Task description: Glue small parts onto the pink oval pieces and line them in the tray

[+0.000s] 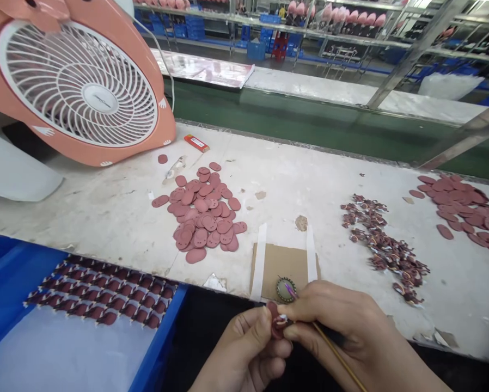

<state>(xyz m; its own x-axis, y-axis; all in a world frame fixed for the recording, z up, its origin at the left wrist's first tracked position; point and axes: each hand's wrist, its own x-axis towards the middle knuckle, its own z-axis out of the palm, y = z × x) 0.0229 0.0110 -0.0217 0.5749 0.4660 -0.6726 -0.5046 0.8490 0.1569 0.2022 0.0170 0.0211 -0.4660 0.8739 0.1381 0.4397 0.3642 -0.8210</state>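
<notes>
My left hand (246,348) is closed around a small dark-red piece (276,322) at the table's front edge. My right hand (342,326) pinches a thin wooden-handled brush (330,343), its tip over a small bottle cap of glue (286,289). The cap sits on a piece of cardboard (283,264) taped to the table. A heap of pink oval pieces (203,212) lies to the left of the cardboard. A strip of small dark-red trimmed pieces (385,250) lies to the right.
A pink fan (77,81) stands at the back left. A blue tray (163,348) at lower left holds rows of dark-red finished pieces (101,296). More pink ovals (465,209) lie far right. An orange lighter (196,143) is by the fan. A green conveyor belt (310,120) runs behind.
</notes>
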